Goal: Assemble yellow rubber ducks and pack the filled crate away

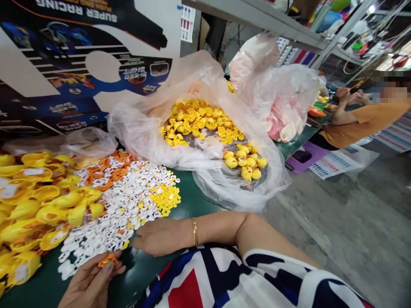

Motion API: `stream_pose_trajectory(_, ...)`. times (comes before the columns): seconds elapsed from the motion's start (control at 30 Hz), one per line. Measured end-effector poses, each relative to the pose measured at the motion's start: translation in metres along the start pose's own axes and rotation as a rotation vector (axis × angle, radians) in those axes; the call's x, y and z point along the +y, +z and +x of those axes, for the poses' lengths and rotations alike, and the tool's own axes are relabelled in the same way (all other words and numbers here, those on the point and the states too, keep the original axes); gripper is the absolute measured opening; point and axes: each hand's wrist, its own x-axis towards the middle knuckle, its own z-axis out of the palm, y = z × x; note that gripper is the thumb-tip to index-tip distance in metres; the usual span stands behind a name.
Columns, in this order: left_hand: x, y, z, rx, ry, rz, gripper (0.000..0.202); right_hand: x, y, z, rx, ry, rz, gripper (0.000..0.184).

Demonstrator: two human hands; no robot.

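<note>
At the lower left of the frame, the left hand (93, 278) pinches a small orange piece (109, 259), below and left of the curled right hand (157, 237), whose grip cannot be told, white pieces (120, 214) spreading diagonally just above.

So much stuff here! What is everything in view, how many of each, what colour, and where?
Shells: many, yellow, left
White pieces: many, some black-marked, left of centre
Yellow pieces: many, yellow, heap's right edge
Orange pieces: many, orange, heap's far side
Open bag: one, clear, centre
Small parts: many, yellow, in open bag
Ducks: a cluster, yellow, open bag's near end
Filled bag: one, clear with pink contents, beyond
Printed board: at least one, black-blue-white, top left
Table: green, underneath
Stool: one, purple, right
Co-worker: one, orange top, far right
Left hand: one, bare, bottom left, pinching orange piece
Right hand: one, bare, beside white pieces
</note>
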Motion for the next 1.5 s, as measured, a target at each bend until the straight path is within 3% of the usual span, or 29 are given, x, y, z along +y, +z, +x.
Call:
stream_pose_trajectory(0.1,0.003,0.008,-0.003,0.007,0.036,0.016,0.03,0.006,0.005,-0.019,0.05,0.016,0.012,0.015)
stream_pose_trajectory(0.17,0.005,0.019,-0.006,-0.027,0.059,-0.027,0.036,0.009,0.009,-0.028,0.168,0.085,0.147,0.014)
stream_pose_trajectory(0.3,0.013,0.041,-0.006,-0.148,0.097,-0.16,0.043,0.014,0.014,-0.028,0.531,0.389,0.795,0.019)
stream_pose_trajectory(0.37,0.017,0.05,-0.003,-0.174,0.12,-0.222,0.044,0.015,0.014,-0.023,0.618,0.46,1.033,0.02)
stream_pose_trajectory(0.47,0.019,0.058,-0.001,-0.209,0.149,-0.277,0.042,0.011,0.01,-0.017,0.694,0.488,1.201,0.023)
stream_pose_trajectory(0.67,0.018,0.062,-0.004,-0.254,0.156,-0.258,0.039,0.0,0.008,-0.012,0.703,0.488,1.275,0.026)
stream_pose_trajectory(1.27,0.017,0.067,-0.004,-0.226,0.167,-0.208,0.031,0.002,0.032,-0.004,0.738,0.501,1.354,0.028)
stream_pose_trajectory(1.5,0.011,0.068,-0.006,-0.188,0.238,-0.137,0.027,0.001,0.037,-0.002,0.731,0.503,1.348,0.027)
